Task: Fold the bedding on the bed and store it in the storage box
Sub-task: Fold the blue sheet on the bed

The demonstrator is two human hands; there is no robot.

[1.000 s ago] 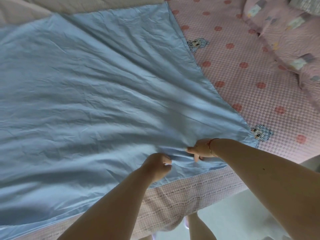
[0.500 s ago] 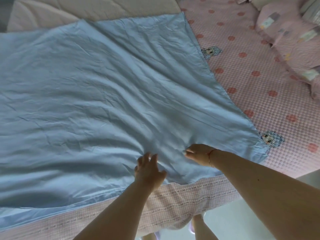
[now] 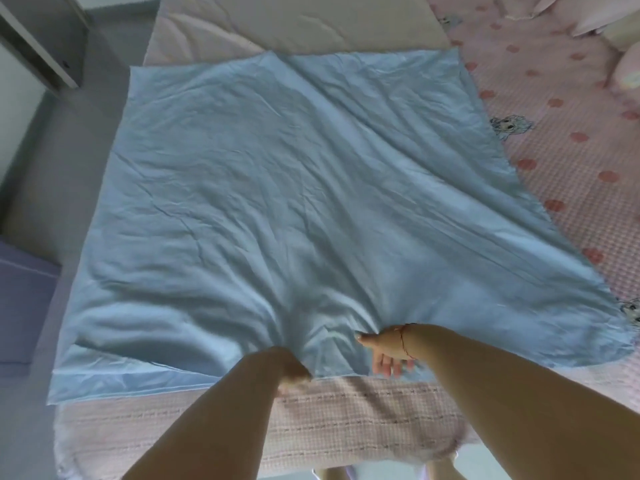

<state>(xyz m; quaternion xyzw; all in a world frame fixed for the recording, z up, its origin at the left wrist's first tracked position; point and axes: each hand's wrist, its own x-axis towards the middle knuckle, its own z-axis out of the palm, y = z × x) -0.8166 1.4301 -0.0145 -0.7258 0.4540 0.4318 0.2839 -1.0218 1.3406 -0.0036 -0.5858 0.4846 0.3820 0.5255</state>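
From the head view, the light blue sheet (image 3: 294,202) lies spread flat and creased over most of the bed (image 3: 346,424). Its far edge runs just short of a cream quilt (image 3: 311,22), and its left edge runs along the bed's left side above the grey floor (image 3: 52,168). Its right edge slants across the pink spotted bedspread (image 3: 571,161). Its near edge stops short of the bed's near side, leaving a band of pink checked cover bare in front of it.

The left hand (image 3: 294,372) sits at the sheet's near edge, blurred, so I cannot tell whether it grips the cloth. The right hand (image 3: 388,351) rests just beside it on the sheet near that edge, fingers straight and relaxed, thumb out, holding nothing. A thin bracelet (image 3: 403,341) circles its wrist.

Open bedspread lies to the right of the sheet, with pillows (image 3: 609,32) at the far right corner.
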